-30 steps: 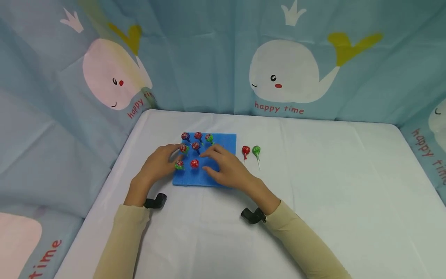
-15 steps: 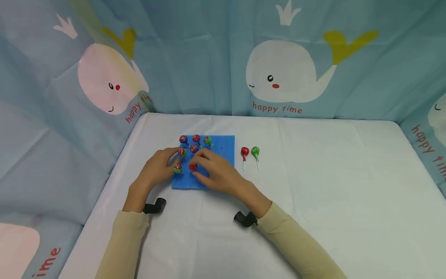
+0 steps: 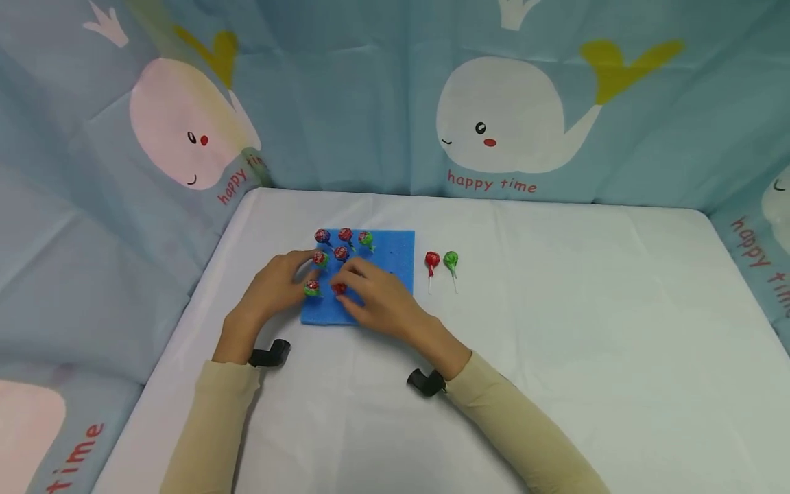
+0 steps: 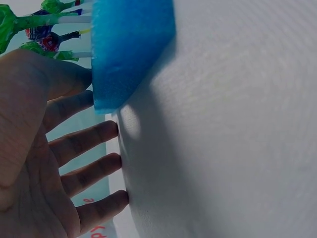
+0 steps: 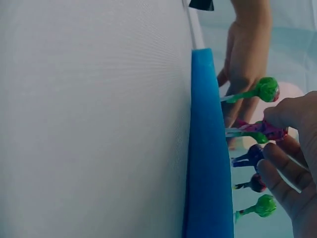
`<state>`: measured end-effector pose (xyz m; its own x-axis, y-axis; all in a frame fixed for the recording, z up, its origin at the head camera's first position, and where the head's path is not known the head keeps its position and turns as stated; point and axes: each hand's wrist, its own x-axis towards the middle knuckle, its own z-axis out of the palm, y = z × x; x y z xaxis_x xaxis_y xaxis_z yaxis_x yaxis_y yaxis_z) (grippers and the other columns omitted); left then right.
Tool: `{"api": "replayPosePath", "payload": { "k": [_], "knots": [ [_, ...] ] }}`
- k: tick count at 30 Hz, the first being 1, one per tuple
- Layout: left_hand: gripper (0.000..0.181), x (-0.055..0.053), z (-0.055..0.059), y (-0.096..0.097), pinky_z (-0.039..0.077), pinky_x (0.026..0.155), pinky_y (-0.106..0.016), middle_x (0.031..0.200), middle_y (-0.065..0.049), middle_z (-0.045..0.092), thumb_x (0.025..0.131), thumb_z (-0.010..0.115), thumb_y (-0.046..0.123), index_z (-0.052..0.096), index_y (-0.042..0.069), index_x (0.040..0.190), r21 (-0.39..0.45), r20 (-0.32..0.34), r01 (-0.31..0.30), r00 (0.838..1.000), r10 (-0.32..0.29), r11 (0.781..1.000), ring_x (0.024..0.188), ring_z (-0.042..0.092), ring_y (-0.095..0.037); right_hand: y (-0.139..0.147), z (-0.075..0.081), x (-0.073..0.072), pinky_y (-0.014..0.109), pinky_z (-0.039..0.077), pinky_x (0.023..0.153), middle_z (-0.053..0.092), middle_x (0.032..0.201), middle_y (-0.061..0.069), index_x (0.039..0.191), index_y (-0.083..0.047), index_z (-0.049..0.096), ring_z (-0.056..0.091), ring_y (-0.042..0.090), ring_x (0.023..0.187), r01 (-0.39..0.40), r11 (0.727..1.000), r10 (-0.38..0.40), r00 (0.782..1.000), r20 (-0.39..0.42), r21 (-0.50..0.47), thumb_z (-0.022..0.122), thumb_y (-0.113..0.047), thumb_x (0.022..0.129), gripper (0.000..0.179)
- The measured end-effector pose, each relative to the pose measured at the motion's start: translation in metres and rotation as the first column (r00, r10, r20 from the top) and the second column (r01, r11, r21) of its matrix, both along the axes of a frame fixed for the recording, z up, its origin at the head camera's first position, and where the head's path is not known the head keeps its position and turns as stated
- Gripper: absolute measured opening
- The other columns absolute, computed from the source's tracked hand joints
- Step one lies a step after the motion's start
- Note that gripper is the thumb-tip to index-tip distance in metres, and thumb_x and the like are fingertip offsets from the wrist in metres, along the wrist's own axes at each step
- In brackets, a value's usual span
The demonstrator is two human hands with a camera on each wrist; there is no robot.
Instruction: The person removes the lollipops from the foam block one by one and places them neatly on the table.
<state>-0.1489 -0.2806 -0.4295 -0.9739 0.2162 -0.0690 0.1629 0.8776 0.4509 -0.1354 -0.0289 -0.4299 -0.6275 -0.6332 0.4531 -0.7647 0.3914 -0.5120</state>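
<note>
A blue foam block (image 3: 395, 250) lies on the white table with several wrapped lollipops stuck upright in it by their sticks. My right hand (image 3: 385, 302) pinches the head of a red lollipop (image 5: 272, 130) in the front row, between thumb and fingers. At the block's left edge rests my left hand (image 3: 274, 285), its thumb and index finger touching the foam and the other fingers straight on the table, as the left wrist view shows. Close to it stand a red-and-green lollipop (image 3: 312, 288) and another red-and-green lollipop (image 3: 320, 259).
Right of the block, a red lollipop (image 3: 432, 261) and a green lollipop (image 3: 451, 262) lie on the white tablecloth (image 3: 586, 329). A blue curtain (image 3: 345, 103) with whales hangs behind and at the sides of the table.
My right hand has moved left across the block and its fingers have closed on the red lollipop in the front row. The left hand stays at the block's left edge.
</note>
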Motion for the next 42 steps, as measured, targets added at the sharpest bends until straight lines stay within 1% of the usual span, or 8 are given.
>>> {"api": "replayPosePath", "payload": {
  "k": [5, 11, 16, 20, 26, 32, 38, 42],
  "knots": [
    [0.053, -0.003, 0.002, -0.003, 0.036, 0.124, -0.067, 0.158, -0.021, 0.055, 0.107, 0.058, 0.025, 0.051, 0.011, 0.157, -0.008, -0.001, 0.013, 1.000, -0.013, 1.000, 0.149, 0.048, -0.046, -0.005, 0.001, -0.001, 0.028, 0.061, 0.085, 0.067, 0.117, 0.004, 0.118, -0.010, 0.076, 0.071, 0.020, 0.103, 0.028, 0.999, -0.025, 0.998, 0.054, -0.044, 0.077, -0.014, 0.097, 0.022],
    [0.054, -0.002, 0.002, -0.004, 0.035, 0.125, -0.068, 0.159, -0.022, 0.054, 0.107, 0.058, 0.026, 0.051, 0.008, 0.157, -0.010, 0.013, 0.003, 1.000, -0.003, 1.000, 0.150, 0.046, -0.047, -0.010, 0.001, 0.002, 0.028, 0.062, 0.086, 0.067, 0.117, 0.005, 0.118, -0.012, 0.076, 0.071, 0.018, 0.103, 0.068, 0.997, -0.065, 0.996, 0.057, -0.039, 0.080, -0.017, 0.096, 0.024],
    [0.055, -0.001, 0.003, -0.002, 0.034, 0.124, -0.069, 0.158, -0.024, 0.054, 0.107, 0.058, 0.027, 0.051, 0.006, 0.156, -0.005, 0.012, 0.005, 1.000, -0.005, 1.000, 0.149, 0.046, -0.048, -0.012, -0.001, 0.004, 0.030, 0.063, 0.086, 0.067, 0.122, 0.006, 0.119, -0.012, 0.075, 0.072, 0.018, 0.102, 0.096, 0.994, -0.093, 0.994, 0.060, -0.049, 0.082, -0.016, 0.094, 0.026],
    [0.055, 0.001, 0.001, -0.002, 0.034, 0.124, -0.069, 0.157, -0.024, 0.055, 0.106, 0.059, 0.027, 0.052, 0.005, 0.155, -0.011, 0.019, -0.004, 1.000, 0.005, 1.000, 0.149, 0.046, -0.049, -0.014, -0.004, 0.006, 0.029, 0.063, 0.087, 0.066, 0.125, 0.005, 0.119, -0.012, 0.075, 0.072, 0.016, 0.102, 0.092, 0.995, -0.090, 0.995, 0.050, -0.041, 0.080, -0.016, 0.095, 0.025],
    [0.053, 0.001, -0.001, -0.001, 0.035, 0.124, -0.070, 0.156, -0.025, 0.055, 0.107, 0.058, 0.026, 0.052, 0.006, 0.155, -0.007, 0.000, -0.002, 1.000, 0.002, 1.000, 0.148, 0.047, -0.049, -0.012, -0.005, 0.005, 0.030, 0.062, 0.088, 0.068, 0.119, 0.006, 0.118, -0.008, 0.075, 0.070, 0.016, 0.104, 0.069, 0.995, -0.066, 0.997, 0.046, -0.077, 0.079, -0.012, 0.095, 0.024],
    [0.053, 0.000, 0.000, -0.001, 0.035, 0.123, -0.069, 0.156, -0.025, 0.056, 0.106, 0.059, 0.025, 0.053, 0.006, 0.155, 0.001, -0.011, 0.003, 1.000, -0.003, 1.000, 0.147, 0.048, -0.049, -0.012, -0.001, 0.005, 0.029, 0.062, 0.089, 0.068, 0.119, 0.005, 0.117, -0.009, 0.076, 0.070, 0.016, 0.104, 0.073, 0.996, -0.071, 0.997, 0.020, -0.060, 0.079, -0.012, 0.096, 0.021],
    [0.055, 0.001, -0.001, -0.001, 0.034, 0.124, -0.069, 0.158, -0.024, 0.054, 0.106, 0.060, 0.027, 0.051, 0.006, 0.156, 0.000, 0.013, -0.006, 1.000, 0.006, 1.000, 0.149, 0.045, -0.049, -0.011, 0.002, 0.009, 0.026, 0.063, 0.084, 0.068, 0.113, 0.005, 0.113, -0.009, 0.077, 0.072, 0.015, 0.098, 0.086, 0.996, -0.086, 0.995, -0.057, -0.015, 0.079, -0.011, 0.096, 0.018],
    [0.054, 0.001, -0.001, -0.001, 0.034, 0.124, -0.069, 0.157, -0.024, 0.055, 0.106, 0.060, 0.026, 0.052, 0.005, 0.156, 0.005, 0.000, -0.001, 1.000, 0.001, 1.000, 0.149, 0.046, -0.048, -0.010, 0.006, 0.010, 0.025, 0.063, 0.083, 0.068, 0.115, 0.005, 0.117, -0.009, 0.074, 0.071, 0.015, 0.097, 0.094, 0.995, -0.095, 0.992, -0.085, -0.016, 0.077, -0.012, 0.097, 0.020]
  ]
}}
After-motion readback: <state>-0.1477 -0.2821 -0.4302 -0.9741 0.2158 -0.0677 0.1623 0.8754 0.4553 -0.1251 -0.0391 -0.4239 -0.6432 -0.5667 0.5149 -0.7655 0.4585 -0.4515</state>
